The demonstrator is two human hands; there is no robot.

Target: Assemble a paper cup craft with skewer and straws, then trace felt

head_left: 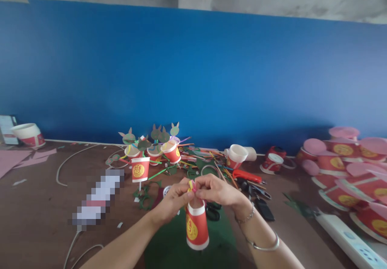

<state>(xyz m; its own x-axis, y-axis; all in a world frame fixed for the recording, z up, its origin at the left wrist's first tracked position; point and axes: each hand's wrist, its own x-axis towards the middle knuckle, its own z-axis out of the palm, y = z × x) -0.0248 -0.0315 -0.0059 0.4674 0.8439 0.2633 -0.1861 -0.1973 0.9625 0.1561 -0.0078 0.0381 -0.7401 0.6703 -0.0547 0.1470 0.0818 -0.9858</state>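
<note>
A red paper cup (197,228) with a white rim and a yellow emblem is upside down in front of me, its narrow end up. Over that end, my left hand (179,196) and my right hand (214,189) meet, fingers closed in a pinch. Between the fingertips is a small yellow and pink strip (192,186), possibly twisted; its material is too small to tell. Beneath the cup lies a dark green mat (220,245). Whether the cup rests on it or hangs from the strip, I cannot tell.
Several cups with paper animal heads (140,170) stand at the back left. Scattered coloured sticks (199,154), a red-handled tool (247,176) and black scissors (213,212) lie around. At right are stacked red cups with pink discs (341,150) and a power strip (350,236).
</note>
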